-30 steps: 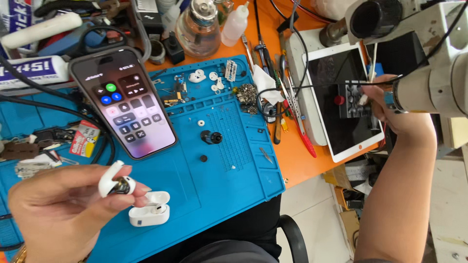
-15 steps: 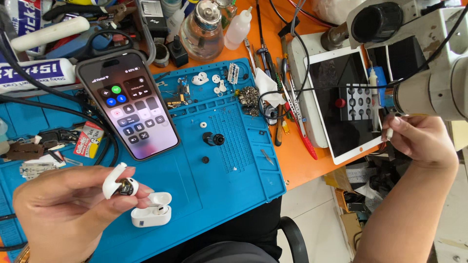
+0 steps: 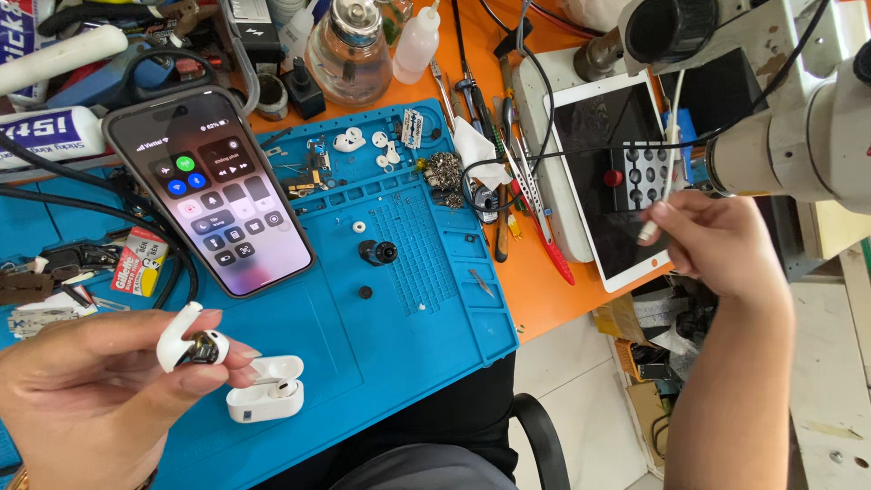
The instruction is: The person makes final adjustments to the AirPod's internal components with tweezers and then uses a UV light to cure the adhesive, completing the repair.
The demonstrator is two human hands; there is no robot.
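Observation:
My left hand point(image 3: 95, 395) pinches a white earbud point(image 3: 189, 343) between thumb and fingers, low at the left over the blue work mat point(image 3: 408, 299). Just right of it lies an open white charging case point(image 3: 265, 392) with another earbud inside. A lit smartphone point(image 3: 213, 195) rests on the mat's upper left. My right hand point(image 3: 721, 249) hovers at the right, over the edge of a white tablet point(image 3: 603, 168), its fingers closed on the end of a thin white cable point(image 3: 655, 218).
A small black round part point(image 3: 379, 251) and tiny white pieces lie on the mat. Tweezers, screwdrivers and a glass bottle point(image 3: 349, 45) crowd the orange table behind. A microscope point(image 3: 789, 118) overhangs the upper right. A black keypad device point(image 3: 646, 172) sits on the tablet.
My right hand has come down and left from the keypad device beside the microscope, and now holds the white cable end. My left hand keeps the earbud, almost still.

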